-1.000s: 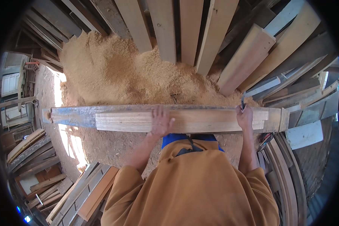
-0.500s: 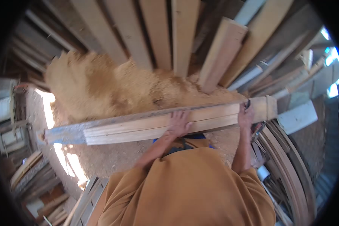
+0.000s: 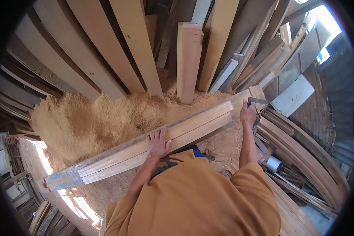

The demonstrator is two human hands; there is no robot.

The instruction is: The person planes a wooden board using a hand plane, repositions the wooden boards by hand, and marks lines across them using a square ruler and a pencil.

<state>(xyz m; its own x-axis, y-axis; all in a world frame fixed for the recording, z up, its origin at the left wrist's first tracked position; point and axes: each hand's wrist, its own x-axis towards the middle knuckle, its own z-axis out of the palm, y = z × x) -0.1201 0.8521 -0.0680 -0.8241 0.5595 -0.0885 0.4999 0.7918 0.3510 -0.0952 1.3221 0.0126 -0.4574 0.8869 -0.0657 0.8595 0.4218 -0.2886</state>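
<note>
Two long pale boards (image 3: 196, 125) lie side by side on a worn plank bench (image 3: 67, 177) that runs diagonally from lower left to upper right. My left hand (image 3: 158, 144) rests flat on the boards near their middle, fingers spread, holding nothing. Beyond the boards' right ends, my right hand (image 3: 247, 113) is closed on a dark tool (image 3: 257, 100) over the bench's right end. The tool looks like a small square, though its lower part is hidden by the fingers.
A heap of sawdust (image 3: 78, 122) lies behind the bench. Tall planks (image 3: 135, 47) lean beyond it. Curved stacked timber (image 3: 303, 153) and a white cylinder (image 3: 273, 163) are at the right. A pale panel (image 3: 293, 95) stands past the bench's right end.
The view has turned, so the bench now slants. My right hand has moved off the boards' right ends, and the dark tool has tilted sideways. My left hand stays on the boards.
</note>
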